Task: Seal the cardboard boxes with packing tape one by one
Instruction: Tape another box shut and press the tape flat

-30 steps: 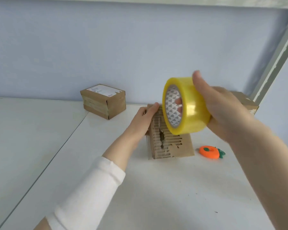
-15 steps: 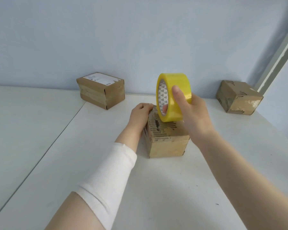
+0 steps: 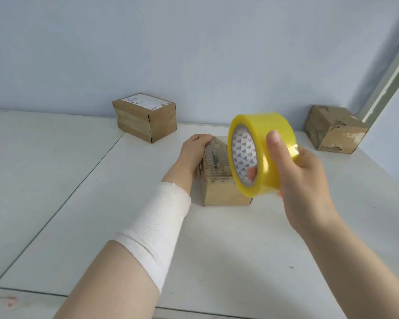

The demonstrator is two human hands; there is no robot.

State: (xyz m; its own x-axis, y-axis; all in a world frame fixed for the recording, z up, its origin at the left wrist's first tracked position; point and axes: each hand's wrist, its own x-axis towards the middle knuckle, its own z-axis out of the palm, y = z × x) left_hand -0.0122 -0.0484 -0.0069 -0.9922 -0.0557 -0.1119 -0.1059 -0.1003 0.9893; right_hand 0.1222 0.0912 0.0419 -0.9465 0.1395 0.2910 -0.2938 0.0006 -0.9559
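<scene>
A small worn cardboard box (image 3: 219, 180) with a torn, ribbed top sits in the middle of the white table (image 3: 217, 249). My left hand (image 3: 195, 148) rests on the box's far left corner, fingers curled over its edge. My right hand (image 3: 302, 171) holds a yellow roll of packing tape (image 3: 263, 153) upright in the air, just right of and above the box, thumb on the outer face and fingertips inside the core. The roll hides the box's right side.
A taped box with a white label (image 3: 145, 117) stands at the back left by the wall. Another battered box (image 3: 334, 130) sits at the back right. A seam runs between the two table tops on the left.
My right hand first carried the tape roll down over the box, then drew it nearer and to the right. The left hand stays on the box. The orange cutter is out of sight.
</scene>
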